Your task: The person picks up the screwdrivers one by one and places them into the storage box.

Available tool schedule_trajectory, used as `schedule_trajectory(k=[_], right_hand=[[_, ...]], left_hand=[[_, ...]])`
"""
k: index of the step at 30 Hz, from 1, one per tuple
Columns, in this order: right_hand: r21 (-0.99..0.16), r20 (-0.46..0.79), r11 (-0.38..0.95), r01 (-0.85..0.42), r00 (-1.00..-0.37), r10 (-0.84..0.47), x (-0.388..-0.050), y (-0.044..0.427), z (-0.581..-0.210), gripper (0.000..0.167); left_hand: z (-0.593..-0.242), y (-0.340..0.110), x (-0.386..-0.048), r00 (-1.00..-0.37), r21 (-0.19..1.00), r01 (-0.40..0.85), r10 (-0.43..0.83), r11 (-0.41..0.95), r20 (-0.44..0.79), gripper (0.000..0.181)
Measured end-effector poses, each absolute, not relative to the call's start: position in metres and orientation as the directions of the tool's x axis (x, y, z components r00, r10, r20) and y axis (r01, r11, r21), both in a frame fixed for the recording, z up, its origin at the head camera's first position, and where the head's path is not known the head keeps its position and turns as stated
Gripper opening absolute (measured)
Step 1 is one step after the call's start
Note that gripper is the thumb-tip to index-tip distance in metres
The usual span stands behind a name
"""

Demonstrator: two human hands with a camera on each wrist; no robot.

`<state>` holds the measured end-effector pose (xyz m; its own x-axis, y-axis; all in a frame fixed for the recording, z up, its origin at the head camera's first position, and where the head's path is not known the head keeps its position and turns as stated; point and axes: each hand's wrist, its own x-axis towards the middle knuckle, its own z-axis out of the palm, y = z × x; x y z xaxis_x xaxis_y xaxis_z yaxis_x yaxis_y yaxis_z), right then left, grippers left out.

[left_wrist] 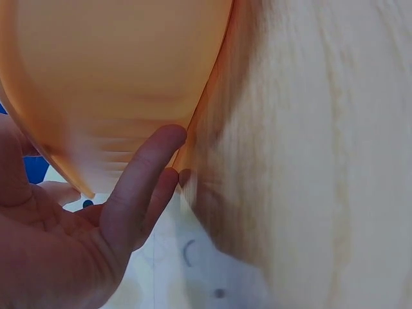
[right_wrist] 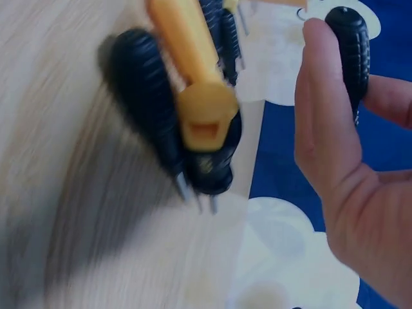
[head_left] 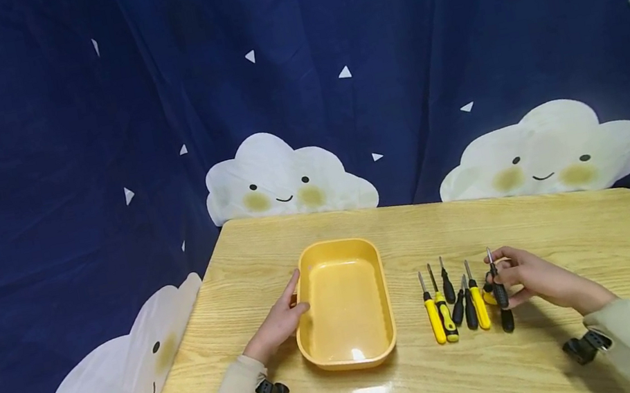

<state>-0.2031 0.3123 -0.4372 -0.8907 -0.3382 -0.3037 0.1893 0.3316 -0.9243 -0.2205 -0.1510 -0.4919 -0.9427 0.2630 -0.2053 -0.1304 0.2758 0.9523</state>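
Note:
In the head view my left hand (head_left: pixel 277 326) holds the left rim of an empty yellow plastic tray (head_left: pixel 352 363), thumb over the edge. The left wrist view shows fingers of that hand (left_wrist: pixel 122 206) against the tray's outer wall (left_wrist: pixel 129 96). My right hand (head_left: pixel 534 277) pinches a black-handled screwdriver (head_left: pixel 500 294) above the table, its metal tip pointing up and away in the head view. In the right wrist view, its black handle (right_wrist: pixel 351 55) sits between thumb and fingers. Beneath lie a black-handled screwdriver (head_left: pixel 507 321) and a short yellow-and-black one (head_left: pixel 488 296).
Left of the right hand, several screwdrivers lie in a row, among them a yellow one (head_left: pixel 435 321), a yellow-and-black one (head_left: pixel 448 324) and a black one (head_left: pixel 470 311). The wooden table (head_left: pixel 431 387) meets a dark blue curtain (head_left: pixel 292 32) with clouds behind.

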Motion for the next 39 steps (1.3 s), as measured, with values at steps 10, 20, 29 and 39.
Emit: schedule_trajectory(k=[10,20,29,39], right_hand=[[-0.954,-0.267,0.233,0.189,-0.889,-0.373,-0.21,0.293,-0.425,0.044],[-0.97,-0.244,0.101,0.222,-0.873,-0.424,-0.215,0.273,-0.419,0.043],[-0.947,-0.245,-0.078,0.312,-0.856,-0.456,-0.22,0.251,-0.42,0.043],[-0.937,-0.277,-0.064,0.342,-0.845,-0.457,-0.224,0.224,-0.423,0.048]], left_hand=[[-0.489,-0.15,-0.218,-0.943,0.954,-0.131,0.263,0.27,-0.204,0.073],[-0.49,-0.149,-0.22,-0.949,0.95,-0.128,0.244,0.284,-0.201,0.072],[-0.491,-0.149,-0.218,-0.946,0.952,-0.127,0.253,0.28,-0.201,0.072],[-0.491,-0.15,-0.218,-0.943,0.959,-0.121,0.274,0.255,-0.191,0.072]])
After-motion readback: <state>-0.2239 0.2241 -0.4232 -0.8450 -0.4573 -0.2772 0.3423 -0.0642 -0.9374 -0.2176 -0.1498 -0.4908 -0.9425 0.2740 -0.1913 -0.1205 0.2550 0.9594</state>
